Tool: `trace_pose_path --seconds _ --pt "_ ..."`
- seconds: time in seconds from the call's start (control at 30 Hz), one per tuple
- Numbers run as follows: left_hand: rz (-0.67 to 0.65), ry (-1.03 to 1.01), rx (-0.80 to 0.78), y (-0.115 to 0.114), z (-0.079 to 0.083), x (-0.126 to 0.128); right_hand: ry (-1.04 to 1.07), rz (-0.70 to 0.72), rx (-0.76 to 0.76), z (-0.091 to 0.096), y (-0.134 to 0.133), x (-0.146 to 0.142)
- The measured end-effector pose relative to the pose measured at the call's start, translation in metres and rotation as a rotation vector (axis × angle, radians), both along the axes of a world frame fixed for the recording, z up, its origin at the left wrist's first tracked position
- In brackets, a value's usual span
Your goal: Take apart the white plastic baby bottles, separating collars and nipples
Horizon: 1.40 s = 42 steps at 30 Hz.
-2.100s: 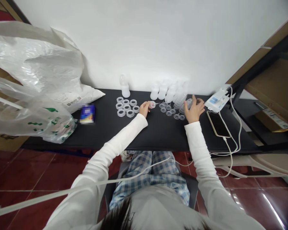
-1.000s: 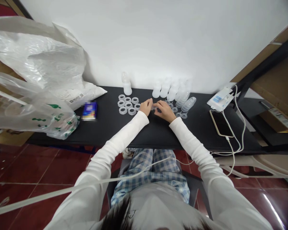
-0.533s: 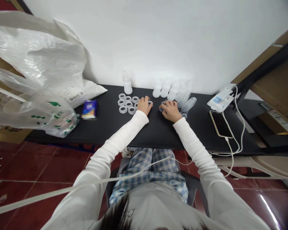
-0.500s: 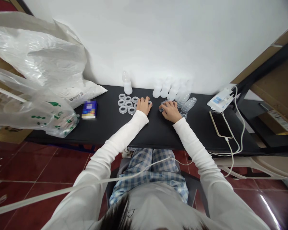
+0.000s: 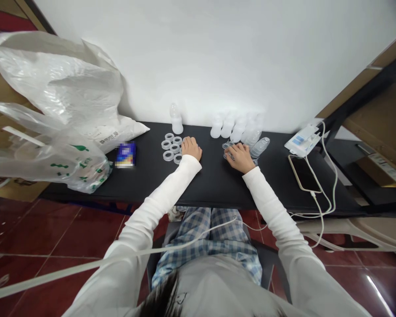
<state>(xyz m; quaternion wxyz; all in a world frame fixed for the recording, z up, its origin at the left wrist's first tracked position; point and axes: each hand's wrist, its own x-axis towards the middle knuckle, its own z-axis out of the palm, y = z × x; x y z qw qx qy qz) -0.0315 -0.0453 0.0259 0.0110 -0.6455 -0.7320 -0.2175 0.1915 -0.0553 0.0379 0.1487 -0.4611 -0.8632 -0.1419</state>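
On the black table [image 5: 214,187], my left hand [image 5: 191,148] rests knuckles-up with its fingers curled at the right edge of a cluster of several clear plastic rings [image 5: 169,149]. My right hand [image 5: 239,157] lies a little to the right, its fingers curled down over small clear pieces [image 5: 226,146]. What either hand grips is hidden under the fingers. A single small bottle [image 5: 176,119] stands behind the rings. A row of several white bottles [image 5: 231,127] lines the wall, and a stack of clear caps [image 5: 260,146] lies on its side beside my right hand.
Large plastic bags [image 5: 59,101] crowd the table's left end, with a blue packet [image 5: 125,155] beside them. At the right lie a phone [image 5: 302,174] on a cable and a white box [image 5: 302,140]. Dark shelving [image 5: 366,132] stands further right. A white cord crosses my lap.
My right hand came in from the caps at the right, met the left at the middle, then both parted. My left hand is now at the rings, my right over the small clear pieces.
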Motion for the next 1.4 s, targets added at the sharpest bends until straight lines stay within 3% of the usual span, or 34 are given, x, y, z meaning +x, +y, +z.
trace_pose_path --seconds 0.3,0.43,0.57,0.67,0.77,0.9,1.0,1.1,1.17,1.3,1.4 --pt "0.050 -0.179 0.047 0.001 0.004 -0.019 0.066 -0.052 0.009 -0.002 -0.004 0.002" --pt "0.191 -0.324 0.111 0.025 0.024 -0.039 0.150 -0.090 0.036 -0.001 -0.004 -0.001" --pt "0.337 -0.449 0.051 0.062 0.043 -0.060 0.187 -0.090 0.059 -0.002 -0.005 -0.005" --pt "0.340 -0.509 -0.024 0.079 0.050 -0.068 0.216 -0.082 0.077 -0.003 -0.007 -0.007" --pt "0.310 -0.494 -0.012 0.079 0.052 -0.068 0.263 -0.080 0.091 -0.003 -0.006 -0.007" --pt "0.120 -0.430 0.312 0.062 0.047 -0.053 0.472 -0.081 0.141 -0.002 -0.001 -0.012" --pt "-0.212 -0.338 0.506 0.050 0.037 -0.039 0.750 -0.034 0.192 0.003 0.010 -0.026" --pt "-0.583 -0.216 0.488 0.041 0.025 -0.029 1.044 -0.040 0.192 0.010 0.023 -0.044" --pt "-0.726 -0.183 0.426 0.037 0.021 -0.026 1.186 -0.070 0.106 0.014 0.030 -0.053" --pt "-0.851 -0.209 0.317 0.030 0.021 -0.025 1.216 -0.199 -0.102 0.016 0.040 -0.053" --pt "-0.886 -0.264 0.291 0.028 0.023 -0.022 1.223 -0.249 -0.101 0.013 0.043 -0.044"
